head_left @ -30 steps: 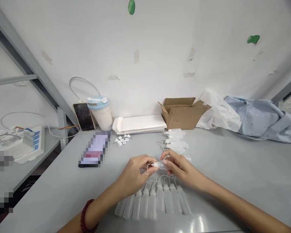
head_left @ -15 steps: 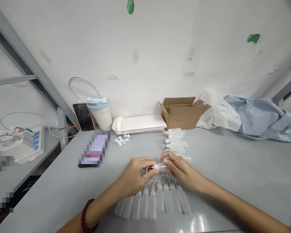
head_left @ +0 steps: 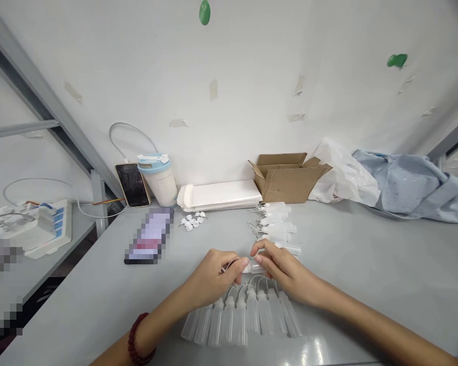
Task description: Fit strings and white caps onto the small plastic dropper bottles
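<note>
Between my hands, over the middle of the table (head_left: 339, 284), lies a small clear plastic bottle (head_left: 255, 267) on its side. My left hand (head_left: 223, 274) pinches its white cap end, where a thin white tube curves back under the fingers. Around the bottle's body my right hand (head_left: 277, 264) closes with thumb and fingertips. Just below, a row of several similar bottles (head_left: 241, 323) with bent tubes lies side by side toward me. Behind my right hand is a stack of several more bottles (head_left: 277, 226), their tubes pointing left.
Small white caps (head_left: 193, 221) lie in a pile left of centre. A phone (head_left: 149, 236), a lidded cup (head_left: 160, 180) and a second phone (head_left: 133, 184) stand left. Along the wall are white flat packs (head_left: 221, 195), an open cardboard box (head_left: 290, 183), a plastic bag (head_left: 341, 175) and blue cloth (head_left: 412, 185).
My left thumb and fingers have rolled over the cap end, now covering most of the cap and tube. My right hand stays on the bottle, nearly in place.
</note>
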Motion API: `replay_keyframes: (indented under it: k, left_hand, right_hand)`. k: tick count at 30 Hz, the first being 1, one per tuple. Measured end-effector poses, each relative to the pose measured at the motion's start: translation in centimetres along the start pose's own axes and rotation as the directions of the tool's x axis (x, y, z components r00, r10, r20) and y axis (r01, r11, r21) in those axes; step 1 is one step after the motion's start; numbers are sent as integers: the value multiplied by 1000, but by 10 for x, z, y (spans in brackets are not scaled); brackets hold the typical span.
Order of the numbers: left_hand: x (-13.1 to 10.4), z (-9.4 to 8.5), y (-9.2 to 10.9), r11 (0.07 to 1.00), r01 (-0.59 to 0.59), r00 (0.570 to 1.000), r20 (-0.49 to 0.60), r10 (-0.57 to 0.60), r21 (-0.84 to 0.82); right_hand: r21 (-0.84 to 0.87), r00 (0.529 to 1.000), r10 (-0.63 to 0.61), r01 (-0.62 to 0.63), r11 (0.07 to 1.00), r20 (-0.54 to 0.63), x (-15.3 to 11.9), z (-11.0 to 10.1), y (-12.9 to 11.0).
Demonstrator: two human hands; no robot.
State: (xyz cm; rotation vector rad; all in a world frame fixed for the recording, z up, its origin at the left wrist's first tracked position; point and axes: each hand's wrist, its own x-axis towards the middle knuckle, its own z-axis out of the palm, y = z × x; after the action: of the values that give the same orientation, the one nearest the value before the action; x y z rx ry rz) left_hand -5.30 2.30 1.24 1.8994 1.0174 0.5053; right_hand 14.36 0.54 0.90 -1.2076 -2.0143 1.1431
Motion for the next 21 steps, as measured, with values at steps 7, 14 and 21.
replay_keyframes:
  k: [7, 14, 21]
  left_hand:
    - [0, 2, 4, 998, -38, 999, -26, 39, 58]
    - [-3, 4, 1, 955, -226, 963, -100, 248, 191]
    - [-1, 9, -10, 816, -420, 865, -96, 493, 397]
  right_hand:
    - [115, 999, 32, -31, 993, -9, -1, 1, 0]
    - [297, 991, 127, -134, 946, 42, -1, -1, -4]
    - [520, 960, 220, -279, 807, 173, 4, 0, 5]
